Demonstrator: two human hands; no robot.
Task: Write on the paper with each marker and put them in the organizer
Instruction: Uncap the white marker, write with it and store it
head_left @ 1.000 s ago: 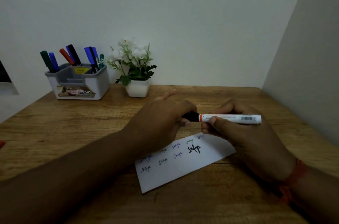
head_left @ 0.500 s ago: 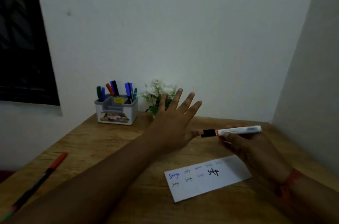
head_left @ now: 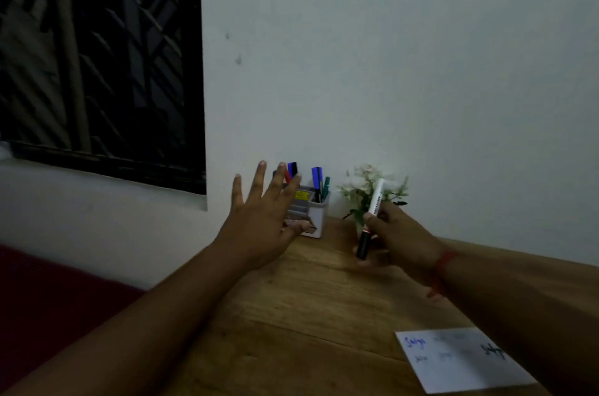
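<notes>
The marker (head_left: 372,214) has turned from level to upright, gripped by the right hand (head_left: 397,238). The left hand (head_left: 262,220) is spread open before the one organizer (head_left: 316,212); one paper (head_left: 460,360) lies near.

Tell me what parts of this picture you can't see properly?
Head view only:
- organizer: its left side is hidden behind the left hand.
- paper: the faint words are too blurred to read; the right arm covers one corner.
- marker: its middle is hidden by the right hand.
</notes>
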